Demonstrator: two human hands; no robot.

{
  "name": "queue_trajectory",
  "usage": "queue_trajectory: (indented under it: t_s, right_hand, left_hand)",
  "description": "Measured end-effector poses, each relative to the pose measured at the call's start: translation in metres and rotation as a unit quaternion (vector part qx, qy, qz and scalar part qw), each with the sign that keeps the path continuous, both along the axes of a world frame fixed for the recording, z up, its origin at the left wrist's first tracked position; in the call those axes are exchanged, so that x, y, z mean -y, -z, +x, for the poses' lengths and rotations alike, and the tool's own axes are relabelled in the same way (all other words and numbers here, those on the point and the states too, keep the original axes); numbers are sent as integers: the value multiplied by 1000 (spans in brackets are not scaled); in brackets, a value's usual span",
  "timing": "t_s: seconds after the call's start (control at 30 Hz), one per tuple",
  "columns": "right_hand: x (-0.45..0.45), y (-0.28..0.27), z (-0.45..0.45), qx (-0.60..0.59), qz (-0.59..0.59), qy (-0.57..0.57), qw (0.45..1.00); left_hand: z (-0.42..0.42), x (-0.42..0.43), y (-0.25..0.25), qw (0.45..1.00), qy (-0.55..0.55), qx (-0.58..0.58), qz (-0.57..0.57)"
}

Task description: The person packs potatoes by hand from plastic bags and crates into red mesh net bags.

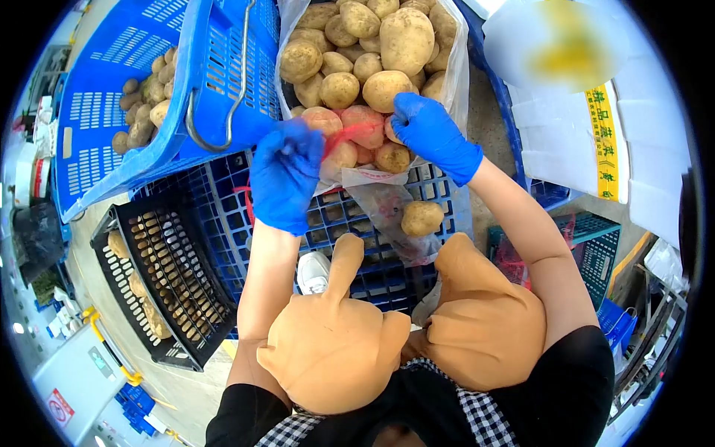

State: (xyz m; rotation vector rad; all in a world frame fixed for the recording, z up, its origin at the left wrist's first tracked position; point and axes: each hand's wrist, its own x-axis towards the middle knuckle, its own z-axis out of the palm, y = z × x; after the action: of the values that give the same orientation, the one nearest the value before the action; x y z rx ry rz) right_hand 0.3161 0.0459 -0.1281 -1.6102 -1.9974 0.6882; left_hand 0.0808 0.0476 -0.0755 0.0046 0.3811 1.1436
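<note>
My left hand, in a blue glove, has its fingers drawn together on the edge of a red mesh bag; the fingertips are slightly blurred. Several potatoes show through the red mesh between my hands. My right hand, gloved in blue too, is closed with its fingertips against a potato at the bag's right side; what it grips is hidden. Just beyond lies a large heap of potatoes in a clear plastic liner. One loose potato rests on a clear plastic bag nearer my knees.
A tilted blue crate with potatoes stands at left. Below it is a black crate with several potatoes. Blue slatted pallets lie underneath. White boxes with yellow tape and a green crate are at right.
</note>
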Motion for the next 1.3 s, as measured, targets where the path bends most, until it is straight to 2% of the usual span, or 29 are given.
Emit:
queue_trajectory:
  t_s: [0.03, 0.07, 0.1, 0.13, 0.17, 0.23, 0.27, 0.3, 0.33, 0.4, 0.43, 0.53, 0.6, 0.67, 0.7, 0.77, 0.83, 0.9, 0.97, 1.07, 1.17, 1.2, 1.23, 1.3]
  right_hand:
    - [0, 8, 2, 26, 25, 21, 999]
    - [-1, 9, 5, -135, -55, 62, 987]
    - [-3, 10, 7, -293, -131, 100, 942]
    - [-5, 10, 8, -442, -202, 132, 864]
    - [-8, 7, 10, -523, -227, 151, 808]
    - [-13, -7, 14, -667, -272, 182, 669]
    - [-15, -12, 15, -670, -273, 176, 668]
    - [-19, -17, 15, -673, -274, 171, 666]
    - [-21, -19, 17, -675, -275, 167, 664]
    - [-23, -14, 22, -660, -242, 131, 699]
    - [-23, -12, 23, -652, -227, 112, 715]
    - [-26, -1, 37, -623, -240, 93, 738]
    - [-17, -14, 26, -590, -209, 74, 777]
    - [-12, -26, 5, -558, -181, 52, 808]
    - [-9, -36, -4, -550, -185, 34, 814]
    - [1, -39, -42, -440, -150, 7, 885]
    - [10, -32, -70, -332, -12, -16, 943]
    - [6, -25, -72, -226, -17, -53, 972]
    - [-13, -19, -55, -127, -157, -107, 974]
    - [-28, -28, -26, -22, -129, -74, 989]
    - [-55, -34, 2, -126, -289, -224, 922]
    - [-71, -33, 2, -160, -221, -211, 938]
    - [-92, -31, -4, -195, -154, -198, 948]
    - [-140, -23, -26, -261, -17, -164, 951]
  left_hand:
    - [-9, 0, -7, 996, 11, -78, -50]
    - [-13, 1, -9, 997, 54, 46, -27]
    - [-18, 1, -9, 981, 98, 168, -5]
    - [-21, 2, -8, 947, 141, 288, 17]
    - [-25, 5, -4, 966, 171, 179, 80]
    - [-27, 13, 7, 972, 206, -68, 89]
    - [-28, 18, 13, 953, 218, -190, 92]
    - [-30, 22, 18, 940, 227, -239, 91]
    - [-30, 23, 23, 893, 228, -360, 142]
    - [-23, 29, 20, 750, 223, -578, 231]
    - [-22, 34, 13, 733, 227, -606, 208]
    - [-36, 22, 25, 719, 146, -659, 166]
    - [-36, 18, 20, 808, 67, -578, 92]
    - [-17, 17, 8, 867, -41, -495, 24]
    - [-25, 17, 20, 853, -10, -518, 67]
    - [-18, 19, 22, 860, -1, -508, 52]
    - [3, 19, 17, 850, -12, -522, 72]
    - [13, 19, 9, 822, -18, -558, 114]
    - [7, 19, -6, 813, 29, -566, 136]
    - [-8, 19, -10, 814, 20, -567, 126]
    - [-26, 23, -13, 809, 58, -575, 112]
    - [-29, 22, -13, 805, 73, -578, 108]
    - [-20, 23, -11, 825, 46, -557, 83]
    - [-20, 23, -1, 805, 99, -578, 91]
